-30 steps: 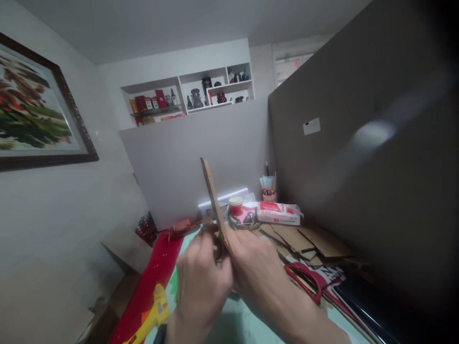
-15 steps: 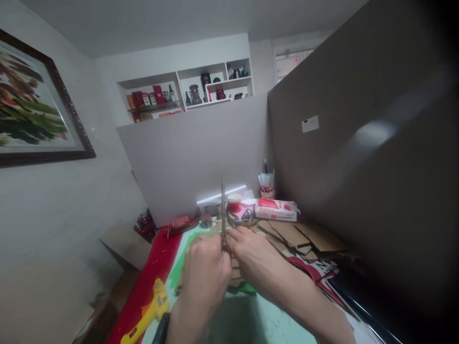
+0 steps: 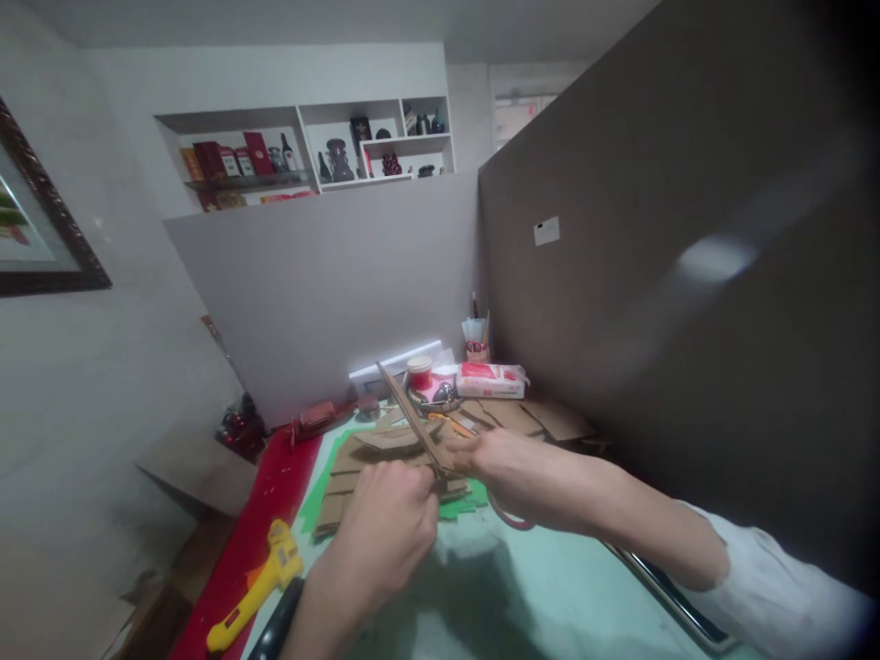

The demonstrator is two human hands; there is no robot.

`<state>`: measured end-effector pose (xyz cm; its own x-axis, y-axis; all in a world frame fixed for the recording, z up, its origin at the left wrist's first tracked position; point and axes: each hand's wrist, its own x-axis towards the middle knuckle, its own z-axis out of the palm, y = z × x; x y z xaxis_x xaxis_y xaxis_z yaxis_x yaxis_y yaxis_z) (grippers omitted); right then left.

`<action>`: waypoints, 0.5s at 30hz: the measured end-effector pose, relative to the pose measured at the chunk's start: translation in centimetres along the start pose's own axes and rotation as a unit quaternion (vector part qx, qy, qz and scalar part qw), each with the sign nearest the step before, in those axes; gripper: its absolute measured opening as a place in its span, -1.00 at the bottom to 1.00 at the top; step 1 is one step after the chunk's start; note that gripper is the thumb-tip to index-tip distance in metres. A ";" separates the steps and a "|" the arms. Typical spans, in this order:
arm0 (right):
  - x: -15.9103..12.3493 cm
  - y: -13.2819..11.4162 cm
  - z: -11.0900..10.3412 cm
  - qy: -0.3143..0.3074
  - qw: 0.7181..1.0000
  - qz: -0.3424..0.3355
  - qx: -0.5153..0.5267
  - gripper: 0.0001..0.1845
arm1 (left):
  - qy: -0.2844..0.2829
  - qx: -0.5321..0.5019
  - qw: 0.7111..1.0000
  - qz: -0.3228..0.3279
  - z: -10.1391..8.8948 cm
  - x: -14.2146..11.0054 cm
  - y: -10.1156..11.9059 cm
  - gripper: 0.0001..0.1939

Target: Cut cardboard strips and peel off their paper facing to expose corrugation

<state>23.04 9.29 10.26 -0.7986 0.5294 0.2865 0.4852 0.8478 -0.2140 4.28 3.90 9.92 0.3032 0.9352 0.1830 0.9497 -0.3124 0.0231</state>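
A narrow piece of cardboard (image 3: 411, 417), seen nearly edge-on, slants up and leftward from between my hands. My left hand (image 3: 399, 518) is closed around its lower end, knuckles up. The fingers of my right hand (image 3: 499, 463) pinch the same end from the right; their tips are partly hidden. Beneath and behind lies a flat cardboard panel (image 3: 340, 490) made of strips, resting on green sheets (image 3: 313, 504). Under my right wrist shows a reddish curved edge (image 3: 512, 521) that I cannot make out.
At the left lies a yellow glue gun (image 3: 265, 587) by a black object (image 3: 279, 623). Behind stand a red-and-white tub (image 3: 419, 371), a tissue pack (image 3: 491, 379) and a holder with pens (image 3: 476, 344). Cardboard pieces (image 3: 515, 417) lie at the right. Grey partitions (image 3: 330, 284) enclose the table.
The cardboard piece has tipped from upright to a leftward slant. My right forearm has swung out to the right, and the panel below shows more. The view has shifted rightward.
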 end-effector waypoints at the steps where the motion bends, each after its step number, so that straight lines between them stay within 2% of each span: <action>1: 0.1 -0.3 0.1 0.001 1.000 0.002 -0.009 -0.54 | 0.003 0.003 1.000 -0.006 -0.2 0.0 0.1 -0.67; 4: 0.5 -1.5 0.8 0.002 0.999 0.003 -0.050 -0.48 | 0.019 0.015 0.999 -0.035 -0.6 0.1 0.3 -0.69; 7: 1.0 -3.0 1.0 -0.001 0.996 0.008 -0.092 -0.50 | 0.027 0.030 0.997 -0.061 -0.9 -0.1 0.5 -0.69; 9: 1.3 -3.9 0.9 -0.005 0.992 0.025 -0.125 -0.58 | 0.025 0.040 0.996 -0.073 -1.1 -0.3 0.9 -0.68; 13: 1.8 -5.4 0.7 -0.001 0.978 0.092 -0.185 -0.88 | 0.015 0.059 0.995 -0.079 -1.5 -0.8 1.9 -0.64; 15: 1.9 -5.9 0.7 -0.008 0.971 0.117 -0.206 -0.91 | 0.014 0.065 0.995 -0.074 -1.7 -1.3 2.2 -0.61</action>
<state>18.45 5.26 11.40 -0.6530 0.7116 0.2593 0.7530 0.6467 0.1217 5.88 1.74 11.42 0.1577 0.9640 0.2141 0.9866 -0.1448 -0.0748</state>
